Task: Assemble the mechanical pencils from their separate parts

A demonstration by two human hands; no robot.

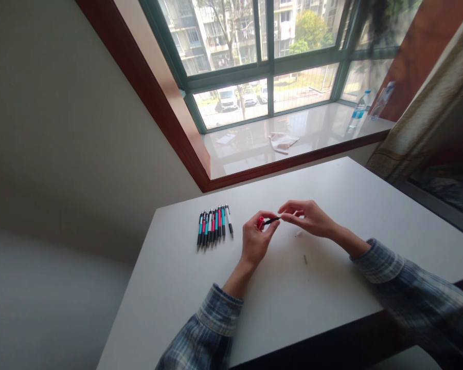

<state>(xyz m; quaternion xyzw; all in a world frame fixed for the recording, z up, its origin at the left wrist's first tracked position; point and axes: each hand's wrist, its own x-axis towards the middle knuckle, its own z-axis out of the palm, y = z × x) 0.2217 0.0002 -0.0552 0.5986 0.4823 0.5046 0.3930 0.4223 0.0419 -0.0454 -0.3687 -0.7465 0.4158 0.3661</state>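
Observation:
My left hand (256, 237) is closed around a short red tube, which looks like a pen barrel (260, 222), and a black pen grip (270, 221) that points to the right. Close to the grip's far end, the thumb and forefinger of my right hand (307, 218) come together; whatever is between them is too small to make out. A small spring (305, 259) lies on the white table below my hands. Nearer my right hand is a tiny pale piece (299, 234). Left of my hands, several click pens (214, 226) in blue, red and white lie side by side.
The white table (185, 308) borders a window sill (247, 156) along its far side. On the sill are a crumpled cloth (282, 142), a paper (226, 139) and two plastic bottles, one with a blue cap (358, 110). A curtain (420, 97) hangs at the right.

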